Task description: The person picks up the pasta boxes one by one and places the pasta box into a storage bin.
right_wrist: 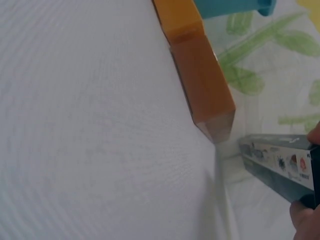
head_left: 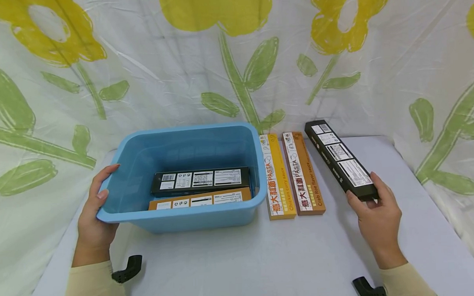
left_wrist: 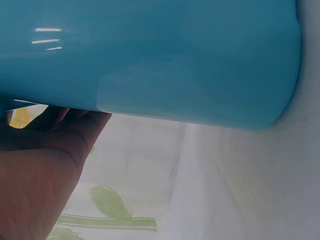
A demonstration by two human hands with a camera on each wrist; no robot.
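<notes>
At the left end of a blue plastic tub (head_left: 192,222), my left hand (head_left: 93,214) grips the rim, with its thumb and fingertips at the edge. The left wrist view has the tub's smooth outer wall (left_wrist: 175,65) beside that hand. My right hand (head_left: 380,223) pinches the near end of a black pasta box (head_left: 339,155), thumb on one side and fingers on the other. The box is held aslant, its far end pointing away to the left, its labelled face up. Inside the tub rest another black box (head_left: 200,182) and an orange-brown box (head_left: 199,199).
Between the tub and the held box, a yellow chicken curry pasta box (head_left: 280,181) and a brown crab roe pasta box (head_left: 306,176) lie side by side on the white table (head_left: 241,265). A white curtain (head_left: 160,81) with yellow flowers hangs behind the table.
</notes>
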